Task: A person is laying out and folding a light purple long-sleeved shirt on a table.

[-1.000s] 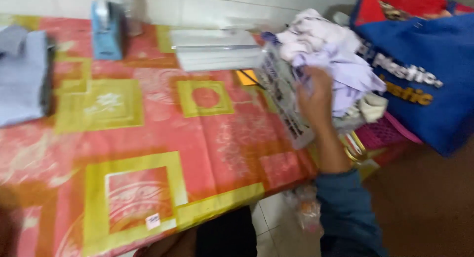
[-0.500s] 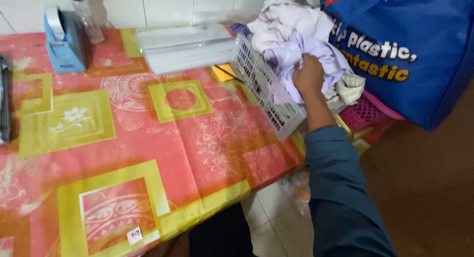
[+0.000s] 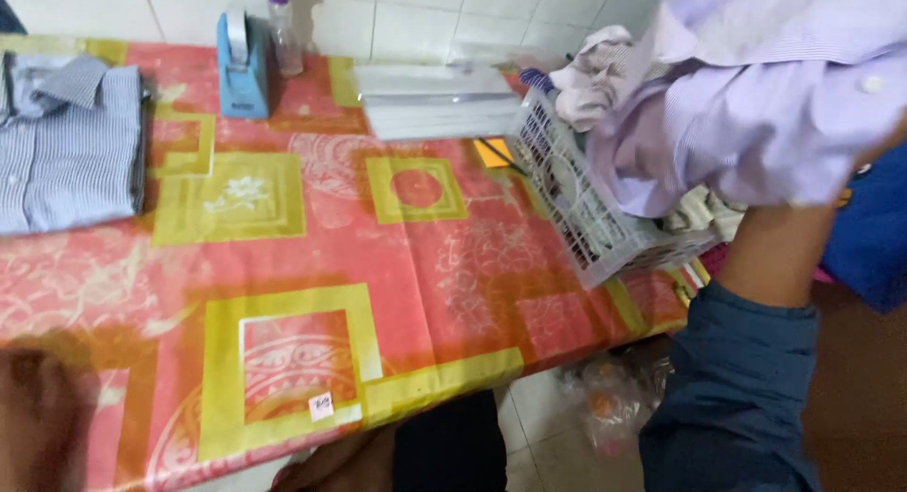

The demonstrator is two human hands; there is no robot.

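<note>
Right hand (image 3: 874, 147) mostly hiding behind the lilac shirt (image 3: 746, 123); grip not showing. Shirt running off top and right edges. Left hand (image 3: 38, 416) blurring at lower left corner, partly cut off. Folded striped shirt (image 3: 66, 142) clipping at left edge.

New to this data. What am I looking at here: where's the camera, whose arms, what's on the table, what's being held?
There is no machine here: a person works with bare hands, and the one camera sits on their head, looking down. So the arms that enter from the bottom edge are the wearer's own.

The right hand, with a dark blue sleeve on its arm, is raised and holds a lilac shirt above a white plastic laundry basket that is tilted at the table's right end, with more clothes in it. The hand itself is mostly hidden by the cloth.

The left hand is a blurred shape at the lower left, resting by the table edge; whether it holds anything cannot be told.

On the red and yellow patterned tablecloth lie a folded blue striped shirt, a blue iron standing upright, a spray bottle and a flat white stack.
</note>
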